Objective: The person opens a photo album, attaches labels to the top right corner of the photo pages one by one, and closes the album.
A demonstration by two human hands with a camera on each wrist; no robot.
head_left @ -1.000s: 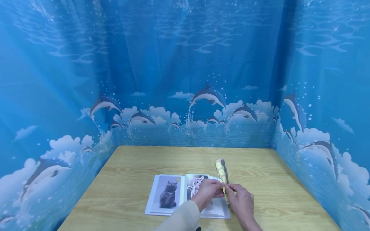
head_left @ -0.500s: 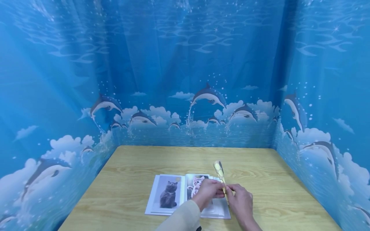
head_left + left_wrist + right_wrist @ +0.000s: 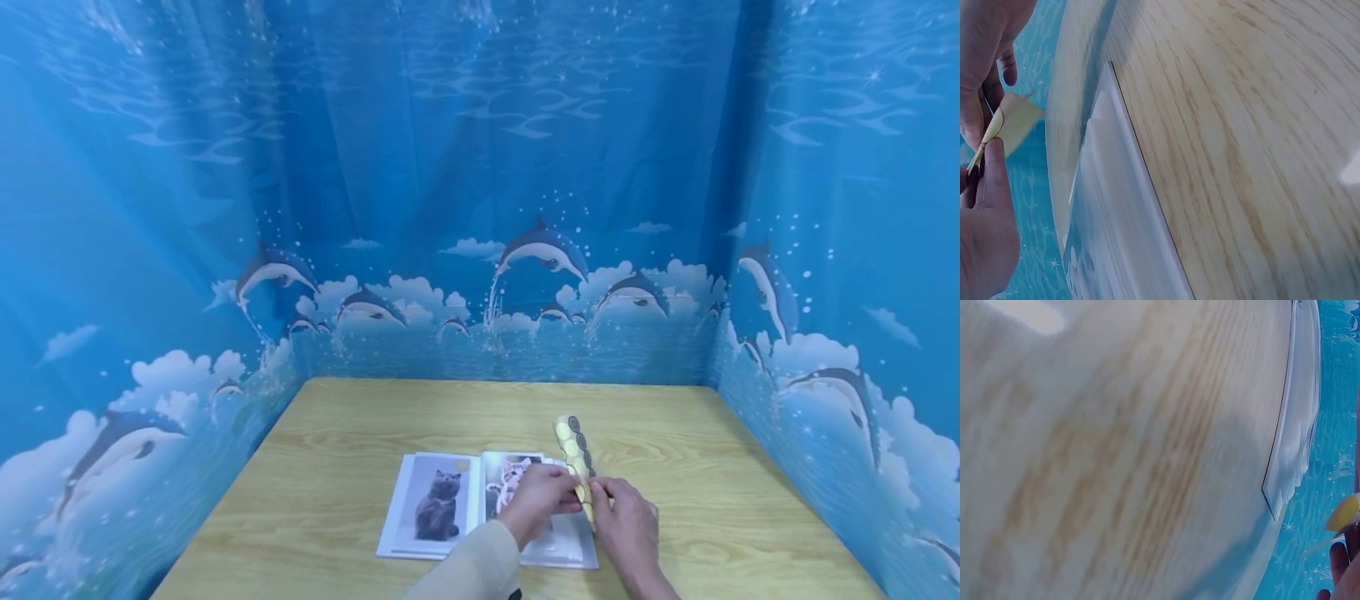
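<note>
Yellow strip [image 3: 573, 447], lower centre of head frame, pinched by left hand [image 3: 538, 495] and right hand [image 3: 627, 518]; grey-cat picture [image 3: 437, 507] in head view only.

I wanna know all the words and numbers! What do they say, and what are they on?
No word, label, brand or number can be read in any view.
Yellowish strip: any print on its dark circles is too small to read.
Round spot on the grey cat picture: too small to read.
</note>
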